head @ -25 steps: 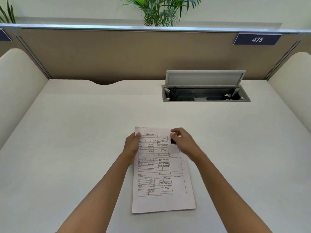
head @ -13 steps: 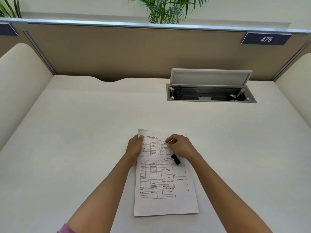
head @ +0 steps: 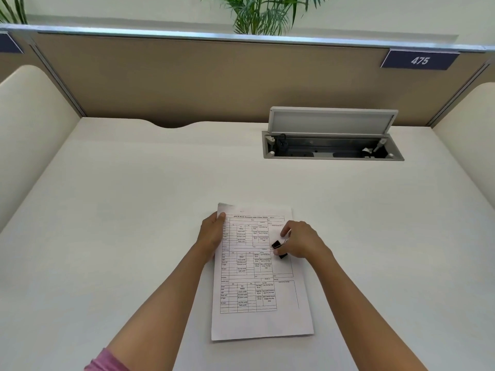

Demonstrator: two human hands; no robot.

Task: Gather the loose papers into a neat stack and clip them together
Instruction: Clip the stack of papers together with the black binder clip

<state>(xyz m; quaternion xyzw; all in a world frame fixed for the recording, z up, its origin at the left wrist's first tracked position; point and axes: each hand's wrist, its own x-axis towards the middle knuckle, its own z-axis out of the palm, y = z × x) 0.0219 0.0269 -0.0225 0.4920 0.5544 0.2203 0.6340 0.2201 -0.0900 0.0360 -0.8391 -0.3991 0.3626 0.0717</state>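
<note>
White desk (head: 120, 223) inside a cubicle, bounded at the far edge by a tan partition (head: 187, 84) with a metal top rail.

Stack of papers (head: 257, 322): flat on the desk, near the middle and slightly right; top sheet printed with tables; edges roughly aligned, a sliver of a lower sheet showing along the near and left margins.

Black binder clip (head: 278, 249): over the right part of the top sheet, not fastened to any edge; pinched by the fingertips of the right hand, wire handles toward the palm. Contact between clip and paper not determinable.

Right hand (head: 301, 243): fingers curled around the clip, index finger raised above it, forearm entering from the near right.

Left hand (head: 211, 235): at the far left margin of the stack, thumb on top of the sheet near its far left corner, remaining fingers at or under the edge and not clearly visible; forearm entering from the near left, with a pink sleeve (head: 104, 360) at the bottom of the view.

Open cable tray (head: 332, 151) recessed in the desk at far right, lid tilted up. Number plate reading 475 (head: 420, 60) on the partition at far right. Palm fronds (head: 265, 14) above the rail.
</note>
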